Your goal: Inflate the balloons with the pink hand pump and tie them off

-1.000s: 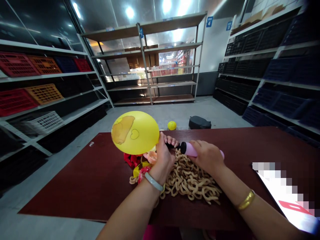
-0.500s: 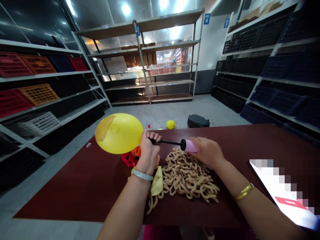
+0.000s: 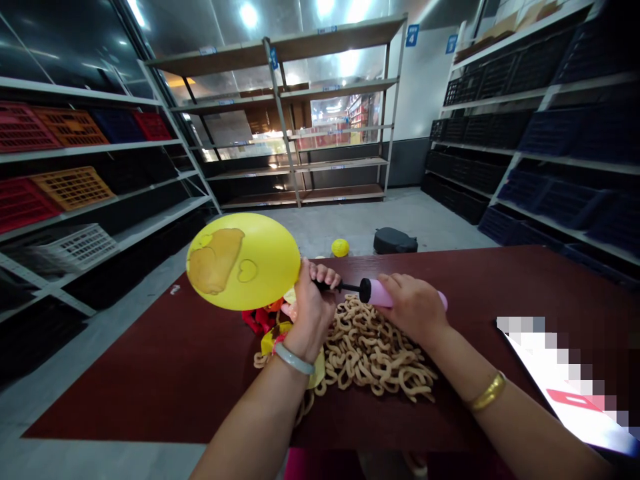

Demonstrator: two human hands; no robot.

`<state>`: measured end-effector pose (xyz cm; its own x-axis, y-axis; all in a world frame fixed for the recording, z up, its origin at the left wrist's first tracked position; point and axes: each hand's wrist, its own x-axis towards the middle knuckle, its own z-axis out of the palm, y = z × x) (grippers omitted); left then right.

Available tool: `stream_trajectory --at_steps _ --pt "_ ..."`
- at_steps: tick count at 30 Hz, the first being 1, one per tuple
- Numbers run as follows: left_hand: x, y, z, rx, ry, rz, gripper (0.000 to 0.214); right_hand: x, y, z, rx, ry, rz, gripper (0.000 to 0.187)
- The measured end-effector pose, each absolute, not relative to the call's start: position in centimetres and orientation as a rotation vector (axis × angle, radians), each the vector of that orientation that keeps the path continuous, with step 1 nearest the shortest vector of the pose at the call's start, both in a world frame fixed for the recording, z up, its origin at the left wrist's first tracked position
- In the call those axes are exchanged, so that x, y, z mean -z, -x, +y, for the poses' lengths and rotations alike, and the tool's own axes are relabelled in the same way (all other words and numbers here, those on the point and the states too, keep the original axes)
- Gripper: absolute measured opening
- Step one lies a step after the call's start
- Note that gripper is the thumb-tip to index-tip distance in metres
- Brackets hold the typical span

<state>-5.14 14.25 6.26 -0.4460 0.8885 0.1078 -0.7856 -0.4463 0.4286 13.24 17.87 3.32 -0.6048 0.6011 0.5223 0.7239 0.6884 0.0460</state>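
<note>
My left hand (image 3: 311, 308) is closed round the neck of a yellow balloon (image 3: 243, 261) and the black tip of a hand pump. The balloon is inflated, bears a tan print with a small heart, and sits to the left of that hand above the table. My right hand (image 3: 411, 308) grips the pink barrel of the pump (image 3: 380, 293). A short length of the black rod shows between the two hands. Below them lies a heap of tan curled pieces (image 3: 375, 352).
A dark red table (image 3: 170, 373) holds flat red and yellow balloons (image 3: 260, 323) beside the heap and a white sheet (image 3: 565, 383) at right. On the floor beyond are a small yellow balloon (image 3: 340, 247) and a black bag (image 3: 395, 240). Shelves with crates line both sides.
The pump barrel has slid toward my left hand, so less rod shows than half a second ago. The balloon looks rounder and has turned its print toward me.
</note>
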Motion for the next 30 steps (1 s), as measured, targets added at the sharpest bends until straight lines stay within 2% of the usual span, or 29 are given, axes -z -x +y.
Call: stream_trajectory --at_steps 6,14,23,30 --pt "-5.9 2.1 13.8 -1.997 -0.418 0.460 0.039 -3.5 -12.3 17.0 0.261 1.024 -2.418 0.044" --pt "-4.8 4.4 15.0 -1.987 -0.283 0.522 0.040 -2.7 -12.7 18.2 0.273 1.053 -2.477 0.040" --pt "-9.1 11.3 13.1 -2.133 -0.429 0.440 0.041 -3.6 -15.1 20.0 0.401 1.000 -2.397 0.046" --pt "-7.3 8.2 13.8 -2.091 -0.391 0.380 0.042 -3.8 -14.3 18.5 0.429 1.019 -2.416 0.049"
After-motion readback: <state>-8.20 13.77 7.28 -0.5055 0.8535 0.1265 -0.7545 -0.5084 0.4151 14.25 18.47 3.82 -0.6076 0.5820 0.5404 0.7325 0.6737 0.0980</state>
